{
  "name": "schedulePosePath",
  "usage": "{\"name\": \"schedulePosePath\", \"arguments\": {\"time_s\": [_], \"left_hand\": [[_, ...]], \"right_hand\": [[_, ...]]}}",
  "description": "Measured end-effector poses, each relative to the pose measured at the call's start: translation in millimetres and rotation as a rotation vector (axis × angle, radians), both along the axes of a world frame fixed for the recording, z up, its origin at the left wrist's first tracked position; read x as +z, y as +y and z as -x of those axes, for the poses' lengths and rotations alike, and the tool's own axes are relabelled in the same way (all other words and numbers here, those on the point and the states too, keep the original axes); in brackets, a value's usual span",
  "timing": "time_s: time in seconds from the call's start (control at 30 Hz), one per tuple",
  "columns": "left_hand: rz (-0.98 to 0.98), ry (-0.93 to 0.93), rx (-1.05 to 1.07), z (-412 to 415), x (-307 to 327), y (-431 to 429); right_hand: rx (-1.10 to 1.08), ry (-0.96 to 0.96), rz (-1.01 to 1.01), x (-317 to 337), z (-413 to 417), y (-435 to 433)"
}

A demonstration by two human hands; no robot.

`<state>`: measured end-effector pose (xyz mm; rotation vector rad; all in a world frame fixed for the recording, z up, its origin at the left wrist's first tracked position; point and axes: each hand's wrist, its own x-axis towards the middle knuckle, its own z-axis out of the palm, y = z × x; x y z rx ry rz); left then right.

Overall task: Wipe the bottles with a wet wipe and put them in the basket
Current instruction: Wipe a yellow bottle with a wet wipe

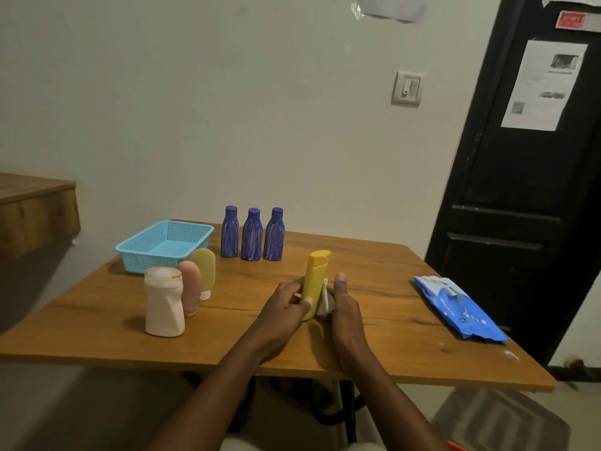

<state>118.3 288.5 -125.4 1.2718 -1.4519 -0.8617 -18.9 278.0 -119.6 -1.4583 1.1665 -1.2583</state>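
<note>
Starting from the light-blue mesh basket at the far left of the wooden table, I see nothing inside it. Just in front of the basket stand a cream bottle, a pink tube and a pale yellow tube, clustered and upright. To the right of the basket, three purple bottles stand in a row, close together. Further right of the basket and nearer to me, the left hand has its fingers wrapped round the lower body of the yellow bottle, which is roughly upright with its cap up; I cannot tell whether its base touches the table. The wet wipe sits against the bottle's right side, held there by the right hand, thumb pointing up, fingers hidden behind. Far right of the basket, a blue wipes pack lies flat near the table's edge.
</note>
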Motion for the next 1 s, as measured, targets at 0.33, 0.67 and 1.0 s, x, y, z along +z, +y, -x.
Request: {"name": "schedulePosePath", "arguments": {"time_s": [0.33, 0.67, 1.0], "left_hand": [[0.017, -0.075, -0.010, 3, -1, 4], [0.029, -0.094, -0.011, 4, -4, 3], [0.033, -0.100, -0.004, 4, -1, 9]], "right_hand": [[-0.044, -0.083, 0.139, 21, -14, -1], [-0.069, 0.216, 0.226, -6, -15, 25], [-0.186, 0.532, 0.356, 2, -21, 20]]}}
